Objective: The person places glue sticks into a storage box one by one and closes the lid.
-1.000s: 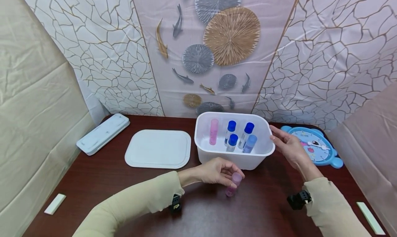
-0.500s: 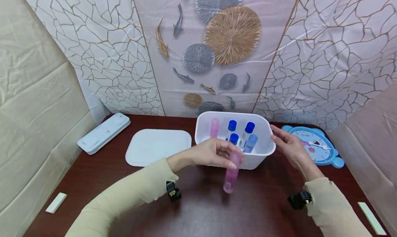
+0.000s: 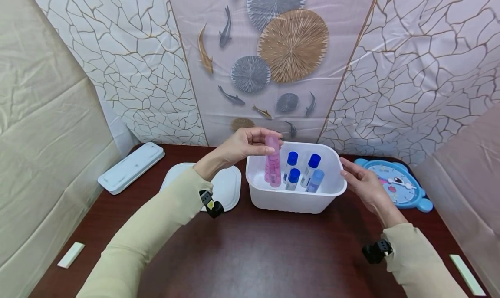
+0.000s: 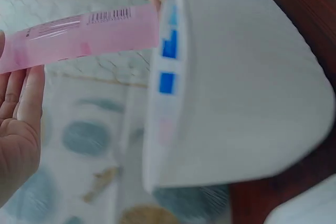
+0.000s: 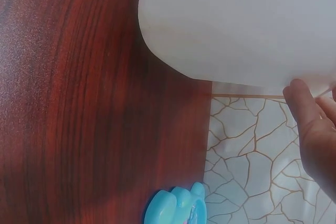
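Observation:
My left hand (image 3: 250,144) pinches the top of a pink tube (image 3: 273,163) and holds it upright over the left part of a white tub (image 3: 297,200). In the left wrist view the pink tube (image 4: 79,38) reaches past the tub's rim (image 4: 163,103). Another pink tube stands behind it in the tub, mostly hidden. Three blue-capped tubes (image 3: 291,159) and one light blue tube (image 3: 315,179) stand in the tub. My right hand (image 3: 361,181) rests with straight fingers against the tub's right rim; its fingertips (image 5: 302,100) touch the tub wall (image 5: 236,24).
A white lid (image 3: 226,187) lies flat left of the tub, partly behind my left arm. A white oblong case (image 3: 130,168) sits at the far left. A blue clock (image 3: 398,183) lies to the right. Small white strips (image 3: 70,254) lie near both front corners of the dark wooden table (image 3: 273,254).
My left hand has lifted the pink tube from the table in front of the tub, up and over the rim to the tub's left side. The right hand has stayed at the rim.

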Available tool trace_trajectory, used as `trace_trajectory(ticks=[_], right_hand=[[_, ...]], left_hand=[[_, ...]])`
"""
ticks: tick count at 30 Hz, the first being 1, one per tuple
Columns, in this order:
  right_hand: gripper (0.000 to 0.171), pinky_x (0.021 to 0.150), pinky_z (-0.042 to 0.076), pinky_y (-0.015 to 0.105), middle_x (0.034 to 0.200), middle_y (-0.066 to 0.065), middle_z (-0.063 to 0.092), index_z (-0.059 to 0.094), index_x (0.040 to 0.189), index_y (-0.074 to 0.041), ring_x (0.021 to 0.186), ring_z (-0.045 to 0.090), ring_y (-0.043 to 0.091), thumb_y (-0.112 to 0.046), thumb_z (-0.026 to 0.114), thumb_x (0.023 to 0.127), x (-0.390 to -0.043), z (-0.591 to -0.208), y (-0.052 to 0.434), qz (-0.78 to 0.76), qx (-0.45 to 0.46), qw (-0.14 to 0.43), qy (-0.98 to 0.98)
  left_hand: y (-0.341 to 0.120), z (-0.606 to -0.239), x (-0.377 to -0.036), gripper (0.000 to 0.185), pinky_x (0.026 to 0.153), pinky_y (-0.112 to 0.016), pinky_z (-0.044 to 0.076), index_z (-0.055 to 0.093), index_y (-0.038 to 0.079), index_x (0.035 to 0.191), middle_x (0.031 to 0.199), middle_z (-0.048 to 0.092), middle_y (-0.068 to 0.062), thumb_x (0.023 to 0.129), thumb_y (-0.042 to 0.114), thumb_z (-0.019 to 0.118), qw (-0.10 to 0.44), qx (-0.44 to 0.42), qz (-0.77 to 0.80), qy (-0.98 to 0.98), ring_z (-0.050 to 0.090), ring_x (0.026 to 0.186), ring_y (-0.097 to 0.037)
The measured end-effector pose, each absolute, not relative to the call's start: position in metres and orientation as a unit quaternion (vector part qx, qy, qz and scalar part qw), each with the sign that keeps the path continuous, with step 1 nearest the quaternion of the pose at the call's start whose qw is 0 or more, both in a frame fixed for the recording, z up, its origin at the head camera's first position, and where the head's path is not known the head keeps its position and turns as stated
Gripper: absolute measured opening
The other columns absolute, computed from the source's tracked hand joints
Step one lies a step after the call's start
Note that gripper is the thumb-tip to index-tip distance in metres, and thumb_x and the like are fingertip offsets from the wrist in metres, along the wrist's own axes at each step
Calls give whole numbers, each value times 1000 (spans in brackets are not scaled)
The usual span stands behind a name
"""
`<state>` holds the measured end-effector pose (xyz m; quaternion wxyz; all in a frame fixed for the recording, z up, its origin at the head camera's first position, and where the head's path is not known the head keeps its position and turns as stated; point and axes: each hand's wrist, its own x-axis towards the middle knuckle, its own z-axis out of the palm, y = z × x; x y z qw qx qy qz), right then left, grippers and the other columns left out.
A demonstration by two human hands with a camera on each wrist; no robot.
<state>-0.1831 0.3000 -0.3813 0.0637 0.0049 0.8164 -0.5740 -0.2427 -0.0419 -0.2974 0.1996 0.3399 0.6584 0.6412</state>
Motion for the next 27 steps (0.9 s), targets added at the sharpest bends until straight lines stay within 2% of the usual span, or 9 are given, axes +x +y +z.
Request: trace_trajectory(ticks=[4,13,21,27], right_hand=[[63,83,49,13,151,24,24,21,149,-7,99,51,-13,-32,48,98,-184,-382,300,-582,0,64,811],[62,84,49,13,151,22,23,21,149,-8,103,51,-11,-31,48,98,-185,-383,298,-586,5,68,807],[62,85,48,13,152,20,24,21,149,-11,106,51,-8,-33,47,98,-184,-381,299,-581,13,69,811],[62,85,48,13,152,20,23,21,149,-11,104,51,-9,-33,48,98,-183,-380,300,-579,17,67,813]], left_hand=[[-42,-318,-256,38,88,-31,52,57,-5,121,115,65,-18,85,-3,65,204,325,613,691,64,98,-15],[-39,-348,-276,35,95,-27,48,61,-2,117,119,63,-16,82,-1,69,243,342,528,739,61,105,-17],[-32,-354,-286,34,94,-24,48,62,-4,113,116,64,-15,80,-2,71,254,374,472,757,61,104,-17],[-27,-352,-289,32,89,-23,50,62,-7,109,105,66,-16,78,-5,71,256,395,437,766,62,93,-15]])
